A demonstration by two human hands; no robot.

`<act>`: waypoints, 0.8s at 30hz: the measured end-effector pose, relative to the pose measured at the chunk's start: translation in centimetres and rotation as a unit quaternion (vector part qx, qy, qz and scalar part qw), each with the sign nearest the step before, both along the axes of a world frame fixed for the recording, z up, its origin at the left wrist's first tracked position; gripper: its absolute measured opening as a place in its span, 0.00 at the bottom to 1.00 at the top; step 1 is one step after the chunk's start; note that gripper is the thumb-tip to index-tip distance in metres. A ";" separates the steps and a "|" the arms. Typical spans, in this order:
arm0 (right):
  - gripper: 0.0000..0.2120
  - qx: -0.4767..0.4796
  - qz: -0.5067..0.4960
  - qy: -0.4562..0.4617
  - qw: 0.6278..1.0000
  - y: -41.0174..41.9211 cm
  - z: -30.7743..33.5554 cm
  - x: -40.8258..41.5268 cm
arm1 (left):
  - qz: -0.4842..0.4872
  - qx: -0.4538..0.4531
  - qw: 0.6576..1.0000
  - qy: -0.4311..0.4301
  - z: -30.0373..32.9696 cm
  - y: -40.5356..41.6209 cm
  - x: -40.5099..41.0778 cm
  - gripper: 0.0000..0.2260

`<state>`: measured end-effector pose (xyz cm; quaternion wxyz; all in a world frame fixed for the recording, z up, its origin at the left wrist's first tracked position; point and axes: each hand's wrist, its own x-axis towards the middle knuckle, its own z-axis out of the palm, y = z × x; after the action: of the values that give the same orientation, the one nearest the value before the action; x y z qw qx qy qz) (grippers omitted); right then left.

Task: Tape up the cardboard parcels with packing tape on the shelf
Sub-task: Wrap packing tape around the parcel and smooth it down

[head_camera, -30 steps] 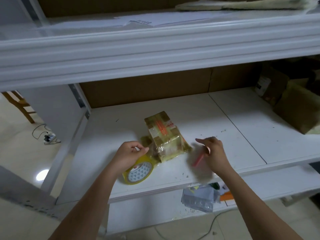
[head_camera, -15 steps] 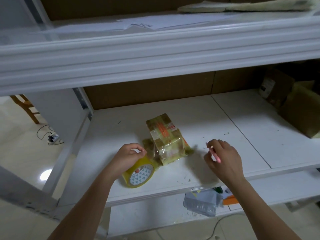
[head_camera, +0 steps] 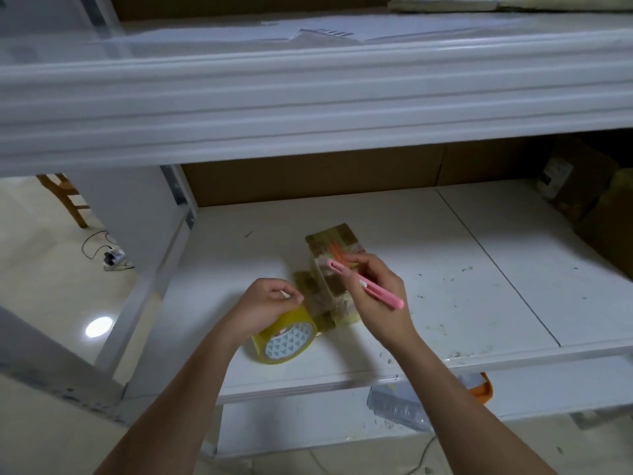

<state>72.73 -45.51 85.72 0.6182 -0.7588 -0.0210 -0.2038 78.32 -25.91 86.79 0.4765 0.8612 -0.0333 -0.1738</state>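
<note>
Currently, as label and value lines:

Parcel: a small cardboard parcel [head_camera: 334, 269] wrapped in glossy clear tape lies on the white shelf [head_camera: 445, 275], near the front edge and left of the seam between the two shelf boards.
Parcel markings: an orange strip and a small red-and-white label show on its top; the print is too blurred to read.
Tape roll: a yellowish packing tape roll [head_camera: 286, 337] stands on edge just left of the parcel's near end; its core bears a pattern of small blue-green triangles, with no legible brand.
Left hand: the left hand [head_camera: 265, 305] rests on top of the roll, thumb and fingertips pinched together at the tape near the parcel's corner.
Right hand: the right hand [head_camera: 375, 289] hovers over the parcel, fingers curled round a pink cutter [head_camera: 364, 284] held like a pen, its tip pointing left over the parcel.
Shelf surface: small dark specks are scattered to the right.
Far right: brown cardboard boxes [head_camera: 606, 221], one with a white label whose writing cannot be read.
Lower shelf: a clear plastic bag [head_camera: 397, 407] and something orange [head_camera: 483, 389].
Upper shelf: white paper sheets [head_camera: 308, 32].
</note>
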 end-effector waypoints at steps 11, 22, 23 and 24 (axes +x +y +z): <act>0.07 -0.079 0.065 -0.010 0.995 -0.5 -0.3 -0.1 | 0.006 -0.027 1.000 0.007 -1.1 -0.7 0.7 0.07; 0.09 -0.289 0.096 -0.045 0.951 -0.9 -0.9 0.5 | -0.022 0.025 0.999 -0.032 -1.5 0.3 1.0 0.10; 0.12 -0.269 0.088 -0.035 0.958 -1.0 -0.9 0.4 | -0.019 0.025 0.999 -0.030 -1.4 0.5 1.1 0.10; 0.13 -0.242 0.083 -0.022 0.967 -1.1 -0.9 0.3 | -0.017 0.023 0.999 -0.030 -1.4 0.7 1.2 0.10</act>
<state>73.05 -46.59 84.81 0.4306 -0.8767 -0.1462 -0.1571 79.47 -25.24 85.37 0.4520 0.8763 -0.0581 -0.1565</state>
